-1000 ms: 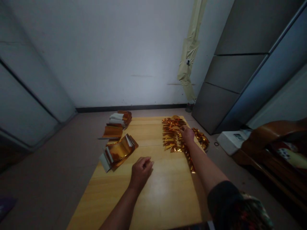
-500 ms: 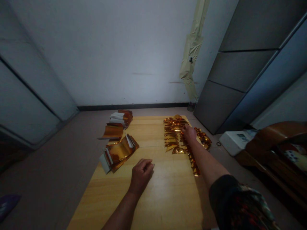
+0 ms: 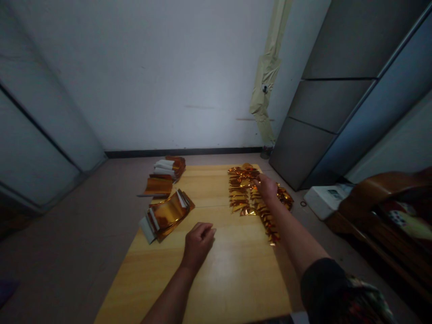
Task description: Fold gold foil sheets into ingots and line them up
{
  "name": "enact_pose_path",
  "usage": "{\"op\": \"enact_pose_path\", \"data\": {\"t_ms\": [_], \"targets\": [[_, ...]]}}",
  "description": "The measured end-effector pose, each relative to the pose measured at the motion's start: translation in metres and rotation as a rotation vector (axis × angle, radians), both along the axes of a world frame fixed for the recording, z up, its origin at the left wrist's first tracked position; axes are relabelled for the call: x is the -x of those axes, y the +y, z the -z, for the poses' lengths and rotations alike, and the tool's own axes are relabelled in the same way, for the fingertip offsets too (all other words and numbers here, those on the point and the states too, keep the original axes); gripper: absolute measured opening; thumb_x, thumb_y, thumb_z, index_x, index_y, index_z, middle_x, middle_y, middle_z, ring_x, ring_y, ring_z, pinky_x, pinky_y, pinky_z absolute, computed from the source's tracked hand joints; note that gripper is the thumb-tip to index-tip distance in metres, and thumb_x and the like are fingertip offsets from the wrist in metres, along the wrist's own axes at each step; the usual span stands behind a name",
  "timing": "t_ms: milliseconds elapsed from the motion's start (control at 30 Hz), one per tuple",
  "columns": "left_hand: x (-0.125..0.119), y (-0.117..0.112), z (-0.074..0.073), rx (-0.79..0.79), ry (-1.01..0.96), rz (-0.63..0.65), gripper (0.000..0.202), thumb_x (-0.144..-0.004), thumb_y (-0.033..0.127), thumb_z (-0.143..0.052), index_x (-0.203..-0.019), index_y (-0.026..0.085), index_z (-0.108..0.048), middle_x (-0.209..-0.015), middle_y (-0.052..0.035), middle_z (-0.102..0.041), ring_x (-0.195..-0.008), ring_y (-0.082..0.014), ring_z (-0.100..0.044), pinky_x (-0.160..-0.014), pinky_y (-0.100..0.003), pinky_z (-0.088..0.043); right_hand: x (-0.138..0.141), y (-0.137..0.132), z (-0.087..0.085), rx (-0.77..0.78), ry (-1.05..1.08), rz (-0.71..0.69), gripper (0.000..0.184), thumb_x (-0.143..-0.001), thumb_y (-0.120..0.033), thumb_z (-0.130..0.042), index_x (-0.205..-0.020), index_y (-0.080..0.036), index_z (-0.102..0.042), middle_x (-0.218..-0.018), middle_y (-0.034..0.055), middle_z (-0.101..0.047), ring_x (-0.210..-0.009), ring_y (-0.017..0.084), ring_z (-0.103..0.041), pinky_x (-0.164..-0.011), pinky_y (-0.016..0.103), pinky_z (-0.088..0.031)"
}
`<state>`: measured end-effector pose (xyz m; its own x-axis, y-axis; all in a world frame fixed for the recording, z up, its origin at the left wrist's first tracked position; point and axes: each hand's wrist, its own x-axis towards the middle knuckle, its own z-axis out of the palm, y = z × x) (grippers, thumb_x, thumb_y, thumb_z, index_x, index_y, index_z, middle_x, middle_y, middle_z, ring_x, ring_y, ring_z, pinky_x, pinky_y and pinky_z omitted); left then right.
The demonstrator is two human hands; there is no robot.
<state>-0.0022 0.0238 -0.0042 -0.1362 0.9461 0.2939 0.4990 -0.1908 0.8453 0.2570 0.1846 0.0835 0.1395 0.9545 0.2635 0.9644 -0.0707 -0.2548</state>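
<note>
My left hand (image 3: 198,243) rests on the wooden table (image 3: 216,279) near its middle, fingers curled under with nothing visible in them. My right hand (image 3: 268,186) reaches out over a heap of folded gold foil pieces (image 3: 243,191) at the table's far right. Its fingertips touch the foil, and I cannot see whether they grip a piece. A stack of flat gold foil sheets (image 3: 167,213) lies left of my left hand. Two more foil stacks (image 3: 158,185) (image 3: 170,165) sit behind it at the far left edge.
A grey cabinet (image 3: 324,103) stands at the right against the wall. A white box (image 3: 324,200) lies on the floor beside it, and a wooden chair (image 3: 384,198) is at the far right. A cream wrapped pole (image 3: 266,76) leans in the corner.
My right hand has shifted slightly over the folded foil heap. The left hand has stayed in place. The view has swayed a little.
</note>
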Motion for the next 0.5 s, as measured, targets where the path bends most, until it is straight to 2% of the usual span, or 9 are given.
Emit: {"op": "enact_pose_path", "data": {"t_ms": [100,167,233,300,367,433,500], "targets": [[-0.001,0.002,0.001,-0.017,0.009,0.003,0.02,-0.081,0.033,-0.057,-0.082,0.018,-0.07,-0.081,-0.0044,-0.069,-0.075,-0.0165,-0.065,-0.071,-0.027,-0.051,0.024,-0.039,0.002,-0.125,0.141,-0.205,0.017,-0.09,-0.03,-0.052,-0.09,-0.019,-0.066,-0.092,0.0064,-0.07,-0.079,0.017,-0.062,-0.066,0.023,-0.037],[-0.002,0.002,0.002,-0.03,0.024,0.001,0.02,-0.082,0.031,-0.056,-0.083,0.018,-0.07,-0.082,-0.0046,-0.069,-0.076,-0.0168,-0.065,-0.072,-0.028,-0.052,0.047,-0.075,0.016,-0.126,0.252,-0.404,0.018,-0.09,-0.03,-0.051,-0.085,-0.02,-0.065,-0.086,0.0035,-0.069,-0.076,0.015,-0.061,-0.067,0.022,-0.037],[-0.003,0.001,0.001,-0.053,0.05,0.003,0.02,-0.082,0.03,-0.054,-0.084,0.019,-0.07,-0.083,-0.0048,-0.069,-0.079,-0.0173,-0.065,-0.075,-0.029,-0.052,0.071,-0.111,0.035,-0.054,0.33,-0.514,0.016,-0.088,-0.027,-0.052,-0.08,-0.021,-0.064,-0.08,0.0018,-0.067,-0.071,0.014,-0.059,-0.065,0.022,-0.036],[-0.001,0.0,-0.001,-0.085,0.084,-0.003,0.02,-0.083,0.03,-0.053,-0.081,0.019,-0.069,-0.083,-0.0049,-0.068,-0.081,-0.0176,-0.064,-0.077,-0.03,-0.051,0.089,-0.137,0.054,0.031,0.373,-0.513,0.013,-0.084,-0.023,-0.053,-0.076,-0.021,-0.063,-0.075,0.0007,-0.065,-0.066,0.013,-0.056,-0.063,0.022,-0.035],[0.006,0.002,-0.006,-0.114,0.12,-0.053,0.021,-0.084,0.032,-0.051,-0.076,0.02,-0.067,-0.082,-0.005,-0.067,-0.08,-0.0179,-0.064,-0.079,-0.03,-0.051,0.1,-0.151,0.066,0.084,0.406,-0.502,0.013,-0.083,-0.02,-0.053,-0.073,-0.021,-0.062,-0.072,0.0001,-0.063,-0.064,0.013,-0.053,-0.06,0.022,-0.033],[0.019,0.008,-0.013,-0.13,0.14,-0.189,0.023,-0.084,0.035,-0.052,-0.074,0.02,-0.066,-0.082,-0.0056,-0.066,-0.081,-0.0191,-0.063,-0.081,-0.032,-0.05,0.103,-0.154,0.073,0.085,0.455,-0.498,0.014,-0.081,-0.02,-0.052,-0.07,-0.021,-0.059,-0.07,-0.0001,-0.061,-0.064,0.013,-0.052,-0.06,0.022,-0.033],[0.036,0.019,-0.02,-0.101,0.124,-0.35,0.022,-0.08,0.037,-0.055,-0.079,0.019,-0.067,-0.086,-0.0072,-0.066,-0.082,-0.0209,-0.063,-0.081,-0.033,-0.051,0.101,-0.151,0.077,0.07,0.525,-0.484,0.015,-0.081,-0.02,-0.051,-0.067,-0.021,-0.057,-0.069,-0.0004,-0.06,-0.065,0.013,-0.052,-0.061,0.021,-0.033]]}}
